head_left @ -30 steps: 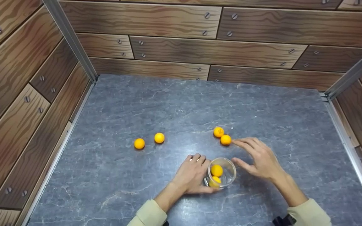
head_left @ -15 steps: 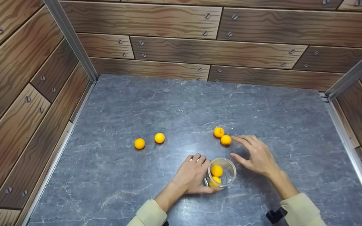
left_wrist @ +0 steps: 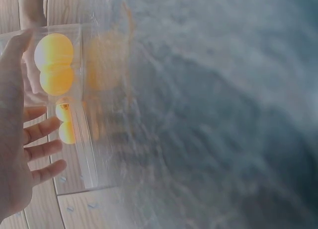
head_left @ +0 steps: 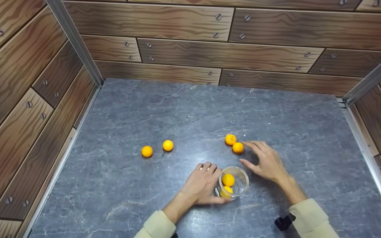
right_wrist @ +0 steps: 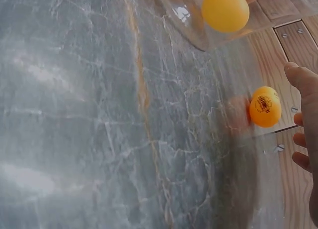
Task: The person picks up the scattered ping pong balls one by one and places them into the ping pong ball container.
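The orange ball (head_left: 237, 147) lies right of centre, just beside its twin (head_left: 230, 139), near the right hand (head_left: 267, 162), thumb and fingers parted; the left hand (head_left: 203, 185) grips the clear cup (head_left: 242, 182). A soft two-sided pinch should keep the ball from rolling.

"What's cropped?"

"My left hand (left_wrist: 14, 134) in the left wrist view; my right hand (right_wrist: 306, 107) and part of the clear, round cup (right_wrist: 191, 30) in the right."

"What can't you read?"

"In the head view, the dark print (head_left: 231, 138) on the right pair's far, glossy orange ball (head_left: 230, 140); the white speck (head_left: 244, 135) beside it is too tiny to name."

"Blurred?"

"The grey marbled tabletop (left_wrist: 223, 114), in the left wrist view."
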### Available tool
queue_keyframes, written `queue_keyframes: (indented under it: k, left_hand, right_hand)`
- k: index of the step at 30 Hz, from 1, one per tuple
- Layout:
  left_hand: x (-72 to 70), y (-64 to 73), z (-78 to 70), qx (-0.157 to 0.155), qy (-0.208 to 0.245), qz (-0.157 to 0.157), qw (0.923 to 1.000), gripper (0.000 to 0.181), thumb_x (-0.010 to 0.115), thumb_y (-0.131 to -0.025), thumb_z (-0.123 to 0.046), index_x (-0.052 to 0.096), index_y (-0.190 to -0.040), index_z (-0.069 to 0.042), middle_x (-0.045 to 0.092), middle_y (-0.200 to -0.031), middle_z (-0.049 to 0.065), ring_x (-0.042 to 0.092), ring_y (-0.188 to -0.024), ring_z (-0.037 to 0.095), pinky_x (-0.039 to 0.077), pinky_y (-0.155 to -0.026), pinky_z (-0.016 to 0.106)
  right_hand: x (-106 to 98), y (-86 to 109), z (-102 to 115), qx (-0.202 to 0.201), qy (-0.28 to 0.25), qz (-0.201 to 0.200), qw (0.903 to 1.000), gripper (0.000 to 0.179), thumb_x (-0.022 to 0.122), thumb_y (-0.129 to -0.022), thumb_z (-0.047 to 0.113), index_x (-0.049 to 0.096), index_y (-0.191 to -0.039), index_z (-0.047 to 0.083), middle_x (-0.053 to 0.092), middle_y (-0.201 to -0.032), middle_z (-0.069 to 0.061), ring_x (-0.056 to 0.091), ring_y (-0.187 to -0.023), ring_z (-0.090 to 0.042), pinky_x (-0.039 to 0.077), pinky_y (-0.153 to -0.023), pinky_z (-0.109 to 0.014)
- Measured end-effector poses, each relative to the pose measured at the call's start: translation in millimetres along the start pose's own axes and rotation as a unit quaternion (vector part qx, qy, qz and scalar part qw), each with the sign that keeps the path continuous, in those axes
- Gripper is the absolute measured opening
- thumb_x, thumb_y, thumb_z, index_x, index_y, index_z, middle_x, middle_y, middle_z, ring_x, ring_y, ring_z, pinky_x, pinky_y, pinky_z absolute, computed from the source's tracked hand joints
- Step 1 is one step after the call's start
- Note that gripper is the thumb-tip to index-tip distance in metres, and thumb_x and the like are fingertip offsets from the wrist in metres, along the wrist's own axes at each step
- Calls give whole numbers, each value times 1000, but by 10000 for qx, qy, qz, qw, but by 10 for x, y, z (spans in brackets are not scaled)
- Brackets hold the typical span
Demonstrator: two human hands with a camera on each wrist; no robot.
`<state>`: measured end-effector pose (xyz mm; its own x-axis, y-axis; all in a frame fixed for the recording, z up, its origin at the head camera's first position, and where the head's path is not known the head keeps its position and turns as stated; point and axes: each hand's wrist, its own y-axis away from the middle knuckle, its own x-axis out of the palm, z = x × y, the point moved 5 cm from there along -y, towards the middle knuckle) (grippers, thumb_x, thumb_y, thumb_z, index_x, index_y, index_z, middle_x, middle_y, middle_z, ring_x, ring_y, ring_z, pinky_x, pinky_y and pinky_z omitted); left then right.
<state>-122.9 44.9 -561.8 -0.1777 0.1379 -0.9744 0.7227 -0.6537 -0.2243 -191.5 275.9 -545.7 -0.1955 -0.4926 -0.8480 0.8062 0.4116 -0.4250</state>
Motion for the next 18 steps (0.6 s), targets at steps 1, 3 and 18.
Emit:
queue_keyframes:
  k: [1,3,18]
  left_hand:
    - [0,-1,0,-1,12,13,10000,88,50,-79,-94,59,-124,-19,65,-113,-1,62,-111,19,52,-94,37]
    - [1,-4,-1,-4,35,35,10000,88,51,-79,-94,59,-124,-19,64,-114,-1,62,-111,19,52,-95,37]
    - [-7,-3,-4,-33,123,72,9999,88,52,-79,-94,58,-126,-20,65,-114,0,62,-111,20,53,-95,38]
  right_hand:
    - [12,-2,-9,32,3,12,10000,63,89,-82,38,69,-136,12,73,-127,-12,68,-113,-33,58,-94,-54]
    - [32,-6,-27,83,6,27,10000,63,89,-82,38,69,-136,12,73,-127,-12,68,-113,-33,58,-94,-55]
    - [184,-93,-143,216,14,220,9995,59,87,-85,38,69,-135,12,73,-126,-12,69,-112,-33,57,-96,-54]
